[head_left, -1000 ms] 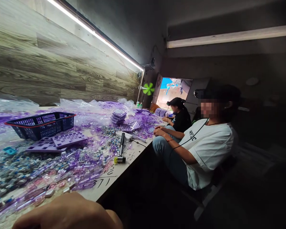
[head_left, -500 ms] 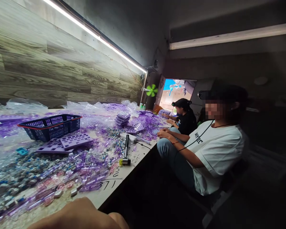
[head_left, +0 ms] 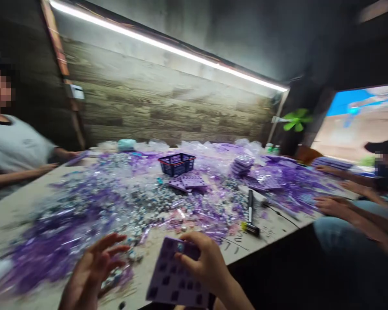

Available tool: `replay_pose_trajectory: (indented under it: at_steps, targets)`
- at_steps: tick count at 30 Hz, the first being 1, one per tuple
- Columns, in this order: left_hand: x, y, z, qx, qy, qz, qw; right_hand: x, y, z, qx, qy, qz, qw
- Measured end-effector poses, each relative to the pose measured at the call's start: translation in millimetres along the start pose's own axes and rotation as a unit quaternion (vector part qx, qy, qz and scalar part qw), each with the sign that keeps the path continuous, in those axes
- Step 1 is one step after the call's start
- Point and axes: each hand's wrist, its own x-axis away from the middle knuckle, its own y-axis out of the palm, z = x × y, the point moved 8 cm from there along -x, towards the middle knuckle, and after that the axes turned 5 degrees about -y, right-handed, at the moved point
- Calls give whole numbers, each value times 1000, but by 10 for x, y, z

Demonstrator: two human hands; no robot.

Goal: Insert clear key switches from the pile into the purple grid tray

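Handling the purple perforated panel (head_left: 173, 277) seems the step in hand: the right hand (head_left: 207, 256) pinches its upper edge; left of it, the left hand (head_left: 92, 269), fingers spread, seemingly holding nothing, nears loose small parts (head_left: 135, 254); the next move calls for a steady grip

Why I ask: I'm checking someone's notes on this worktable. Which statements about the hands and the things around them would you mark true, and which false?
1. The right hand holds a purple panel. True.
2. The left hand is touching that purple panel. False: the left hand is apart from it.
3. The hammer lies on the table. True.
4. The basket stands nearer the camera than the hammer. False: the basket stands farther back.
5. The fan has green blades. True.
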Motion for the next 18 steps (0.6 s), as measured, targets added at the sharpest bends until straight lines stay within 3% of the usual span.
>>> replay_pose_trajectory:
  at_steps: [2, 3, 4, 5, 7, 9, 11, 12, 13, 15, 18]
  targets:
    - [-87, -416, 289, 125, 0, 118, 985, -103, 182, -21, 40, -13, -45, 998]
    - [-93, -587, 417, 194, 8, 202, 960, -158, 287, -46, 61, -21, -76, 995]
    - [-74, -707, 540, 258, 28, 286, 922, -213, 395, -73, 78, -25, -108, 991]
    - [-115, -678, 658, 305, 36, 300, 903, -266, 501, -101, 91, -31, -140, 986]
    - [-330, -359, 982, 326, 81, 195, 921, -365, 687, -166, 106, -51, -190, 975]
    - [-549, 33, 1167, 282, 95, 113, 948, -447, 815, -226, 112, -86, -219, 965]
    - [-753, 622, 1283, 65, 140, -59, 986, -511, 874, -250, 118, -120, -229, 959]
    - [-803, 961, 1212, -57, 149, -179, 971, -539, 883, -239, 118, -129, -231, 957]
    - [-866, 1154, 1083, -107, 141, -238, 955, -570, 878, -214, 119, -133, -230, 957]
    - [-1011, 1336, 781, -166, 126, -283, 936, -658, 833, -125, 127, -122, -209, 962]
    - [-1222, 1334, 291, -254, 117, -284, 917, -853, 734, 73, 169, -64, -133, 974]
